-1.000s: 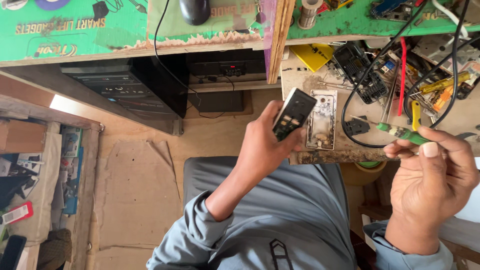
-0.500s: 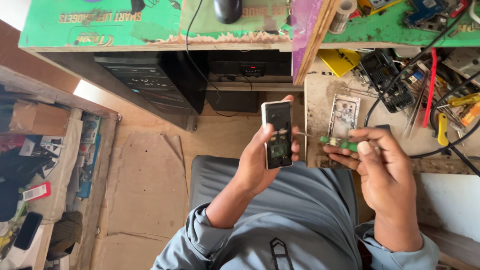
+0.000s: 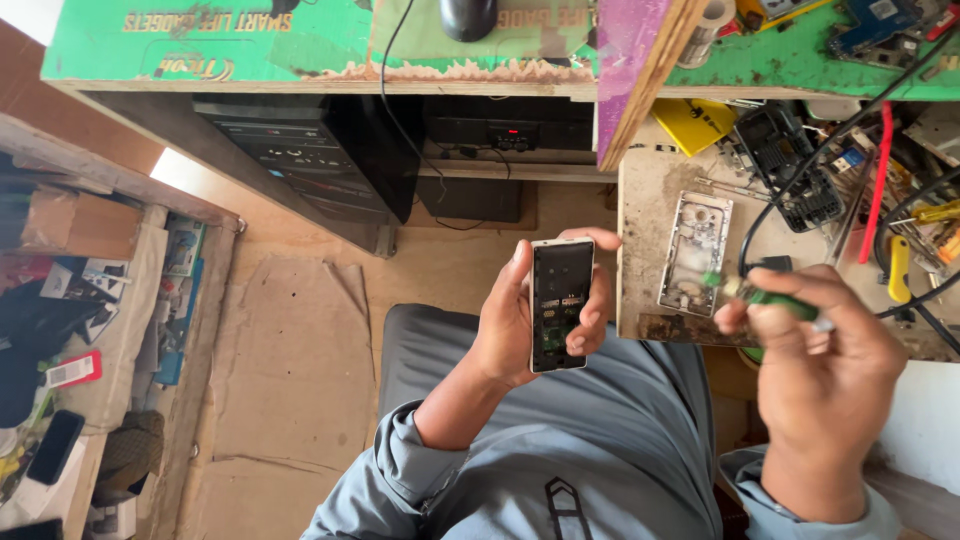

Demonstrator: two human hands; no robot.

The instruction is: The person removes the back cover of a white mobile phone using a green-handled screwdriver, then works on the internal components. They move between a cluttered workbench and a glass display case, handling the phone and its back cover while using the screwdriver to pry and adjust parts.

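Left hand (image 3: 520,325) wrapped around an opened phone (image 3: 560,304), thumb along its left edge, fingers curled over the right edge and top corner; hand closed firmly on it. Phone was upright, white-framed, dark inner side with exposed parts facing the camera, held in the air over the lap, just off the near left corner of the workbench (image 3: 645,230). Right hand (image 3: 820,360) closed on a green-handled screwdriver (image 3: 775,298), pinched between thumb and fingers, tip end pointing left; hand slightly blurred, exact finger placement hard to tell. Screwdriver hovered over the near edge of the workbench, apart from the phone.

On the workbench, just beside the screwdriver tip, lay a pale phone back cover (image 3: 694,252), flat, long side running away from the person, near the left edge. Further back sat a yellow piece (image 3: 700,124) and a black circuit frame (image 3: 785,165). Black cables (image 3: 800,170) and a red wire (image 3: 880,170) crossed the right part. Yellow-handled tools (image 3: 925,230) lay at the right edge.

A green desk (image 3: 250,45) ran across the top, a black mouse (image 3: 468,16) at its near edge with its cord hanging down. Under it stood a black computer tower (image 3: 310,150). Grey sleeves (image 3: 480,470) filled the bottom. Cardboard (image 3: 290,360) lay on the floor at left, beside a cluttered shelf (image 3: 90,330).
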